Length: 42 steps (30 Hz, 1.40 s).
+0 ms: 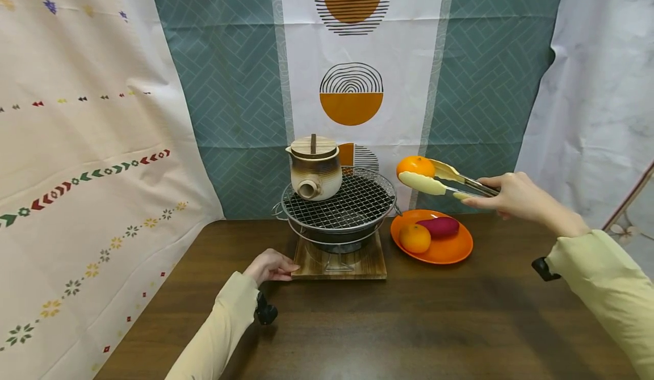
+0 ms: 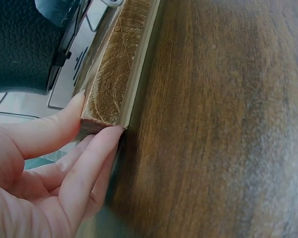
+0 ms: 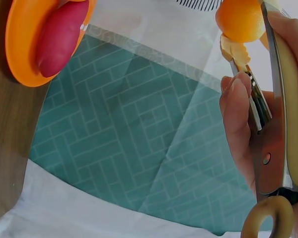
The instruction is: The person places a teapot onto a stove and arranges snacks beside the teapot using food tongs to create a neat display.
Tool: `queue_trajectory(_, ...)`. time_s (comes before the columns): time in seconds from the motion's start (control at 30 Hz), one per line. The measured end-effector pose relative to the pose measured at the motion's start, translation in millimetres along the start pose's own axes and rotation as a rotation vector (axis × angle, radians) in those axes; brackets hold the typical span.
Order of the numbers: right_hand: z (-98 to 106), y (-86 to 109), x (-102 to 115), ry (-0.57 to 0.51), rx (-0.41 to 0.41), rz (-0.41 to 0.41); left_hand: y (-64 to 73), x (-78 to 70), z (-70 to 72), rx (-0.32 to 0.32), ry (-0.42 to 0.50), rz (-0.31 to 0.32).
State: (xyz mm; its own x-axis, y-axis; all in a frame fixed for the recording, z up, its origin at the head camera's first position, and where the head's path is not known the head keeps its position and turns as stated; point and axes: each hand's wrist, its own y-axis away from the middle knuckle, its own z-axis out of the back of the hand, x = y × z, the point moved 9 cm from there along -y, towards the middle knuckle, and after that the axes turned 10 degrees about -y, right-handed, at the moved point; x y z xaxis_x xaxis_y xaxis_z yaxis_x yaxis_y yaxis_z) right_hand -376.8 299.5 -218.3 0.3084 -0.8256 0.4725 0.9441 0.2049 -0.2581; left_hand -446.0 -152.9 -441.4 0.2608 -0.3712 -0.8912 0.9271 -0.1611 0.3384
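My right hand [image 1: 521, 198] grips a pair of tongs [image 1: 426, 183] with cream tips and metal arms. Between the tips is an orange [image 1: 415, 167], held up above the orange plate [image 1: 462, 250]. In the right wrist view the tongs' handle [image 3: 290, 99] lies along the palm, with a ring at its end. My left hand [image 1: 271, 265] pinches the front left corner of a wooden board [image 1: 357, 272], thumb on top and fingers at the side and underneath. On that board stands a round grill [image 1: 352, 204] with a wire mesh, and a ceramic teapot [image 1: 327, 178] sits on the mesh.
A second orange [image 1: 415, 238] and a purple sweet potato-like piece [image 1: 439, 226] lie on the plate, right of the grill. The brown wooden table [image 1: 409, 323] ends at a patterned cloth backdrop [image 1: 235, 84]. Another cloth [image 1: 92, 170] hangs along the left side.
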Motion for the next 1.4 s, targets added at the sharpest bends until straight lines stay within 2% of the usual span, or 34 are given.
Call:
queue_trajectory(0.4, -1, -11.5, 20, 0.000, -0.005, 0.072, 0.7, -3.3, 1.3, -0.022, -0.007, 0.009)
queue_trajectory(0.67, -10, -20.6, 30, -0.014, -0.006, 0.107, 1.2, -2.3, 1.3, -0.017, -0.013, 0.008)
queue_trajectory(0.83, -17, -28.1, 38, -0.022, 0.013, 0.129, 1.3, 0.5, 2.3, -0.023, 0.007, 0.031)
queue_trajectory(1.13, -25, -34.3, 44, -0.008, 0.026, 0.120, 1.6, -1.5, 1.2, -0.023, -0.005, -0.002)
queue_trajectory(1.4, -29, -39.9, 48, -0.012, 0.030, 0.113, 0.5, 1.3, 1.2, -0.050, 0.001, 0.016)
